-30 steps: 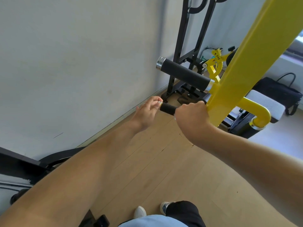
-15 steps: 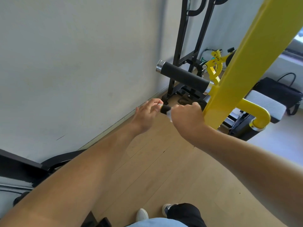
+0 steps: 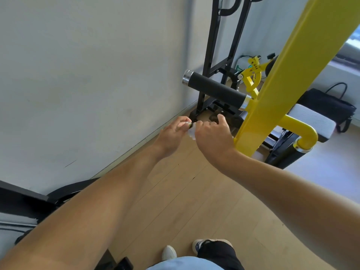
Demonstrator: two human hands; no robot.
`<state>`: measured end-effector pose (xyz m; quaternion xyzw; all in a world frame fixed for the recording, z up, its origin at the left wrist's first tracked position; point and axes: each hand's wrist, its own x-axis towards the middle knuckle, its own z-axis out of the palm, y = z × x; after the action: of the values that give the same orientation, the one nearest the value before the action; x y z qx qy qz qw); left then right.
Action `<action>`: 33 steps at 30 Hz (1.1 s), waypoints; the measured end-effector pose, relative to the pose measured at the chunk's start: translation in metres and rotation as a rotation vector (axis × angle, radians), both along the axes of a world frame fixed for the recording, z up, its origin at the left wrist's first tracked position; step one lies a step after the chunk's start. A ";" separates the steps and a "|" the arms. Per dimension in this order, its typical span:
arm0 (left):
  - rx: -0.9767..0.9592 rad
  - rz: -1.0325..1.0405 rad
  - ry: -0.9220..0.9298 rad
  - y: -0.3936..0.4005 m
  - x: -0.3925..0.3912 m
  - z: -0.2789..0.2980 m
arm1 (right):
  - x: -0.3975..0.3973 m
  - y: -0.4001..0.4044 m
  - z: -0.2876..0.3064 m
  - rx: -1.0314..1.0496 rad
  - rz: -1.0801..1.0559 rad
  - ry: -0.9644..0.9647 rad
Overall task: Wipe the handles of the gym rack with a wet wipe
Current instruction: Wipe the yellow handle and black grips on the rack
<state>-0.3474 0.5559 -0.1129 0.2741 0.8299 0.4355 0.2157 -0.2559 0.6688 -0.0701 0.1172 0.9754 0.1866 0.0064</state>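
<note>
A yellow rack post (image 3: 288,75) slants across the right side. An upper black foam handle (image 3: 216,90) with a chrome end cap juts left from it. The lower handle is almost wholly hidden under my hands; only its tip (image 3: 191,124) shows. My right hand (image 3: 213,136) is wrapped over that lower handle near its free end, with a white wet wipe (image 3: 191,132) bunched under the fingers. My left hand (image 3: 173,135) pinches the handle's end cap with its fingertips, touching my right hand.
A pale wall (image 3: 87,75) runs along the left. A black frame (image 3: 220,55) stands in the corner behind the handles. A yellow curved bar (image 3: 303,133), a white padded bench (image 3: 313,118) and a black bag (image 3: 327,106) sit at right. Wooden floor (image 3: 194,201) lies below.
My right hand has slid left along the lower handle from the yellow post toward the end cap, covering the black grip. The wipe now shows beneath it. My left hand stayed at the tip.
</note>
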 end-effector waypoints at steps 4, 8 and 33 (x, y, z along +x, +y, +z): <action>-0.015 -0.019 0.025 -0.003 -0.001 -0.001 | 0.035 0.009 0.015 0.319 -0.024 -0.277; 0.037 -0.026 -0.005 -0.001 0.000 0.002 | 0.048 0.004 0.033 0.357 0.120 -0.205; 0.509 0.232 0.183 0.004 -0.007 0.131 | 0.026 0.003 0.125 -0.399 0.057 0.404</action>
<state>-0.3548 0.5600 0.0184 0.2608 0.7357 0.6250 0.0128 -0.2300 0.6719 0.0552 0.1211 0.9773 -0.0358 -0.1703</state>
